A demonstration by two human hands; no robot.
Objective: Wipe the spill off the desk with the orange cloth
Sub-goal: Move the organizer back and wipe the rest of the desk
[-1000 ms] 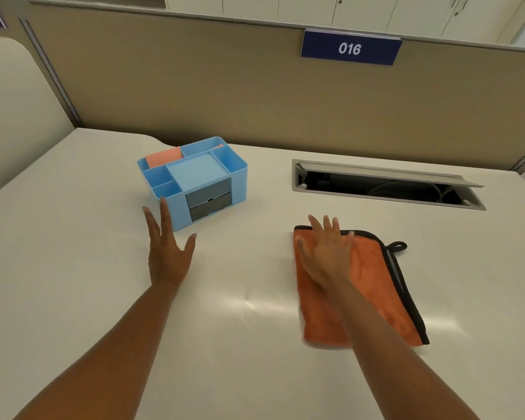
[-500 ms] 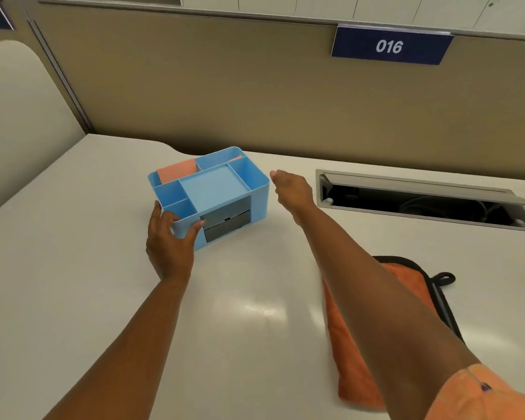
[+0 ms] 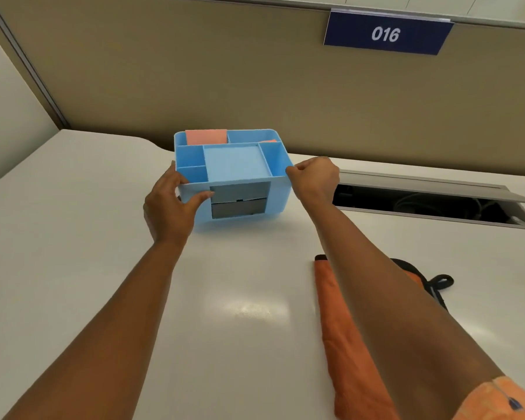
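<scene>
The orange cloth (image 3: pixel 343 334) with black edging lies flat on the white desk (image 3: pixel 73 268) at the lower right, partly hidden under my right forearm. Neither hand touches it. My left hand (image 3: pixel 170 207) grips the front left corner of a blue desk organiser (image 3: pixel 234 168), thumb across its front. My right hand (image 3: pixel 314 178) holds the organiser's right side with curled fingers. The organiser has several compartments and two grey drawers facing me. No spill is visible on the desk surface.
An open cable hatch (image 3: pixel 431 201) with a raised lid is set in the desk right of the organiser. A beige partition (image 3: pixel 225 80) with a blue "016" sign (image 3: pixel 387 33) runs along the back. Pink paper (image 3: pixel 206 136) stands in the organiser's rear slot.
My right hand left the orange cloth and moved up to the organiser's right side. My left hand moved forward onto its front left corner. The organiser now sits squarer to me.
</scene>
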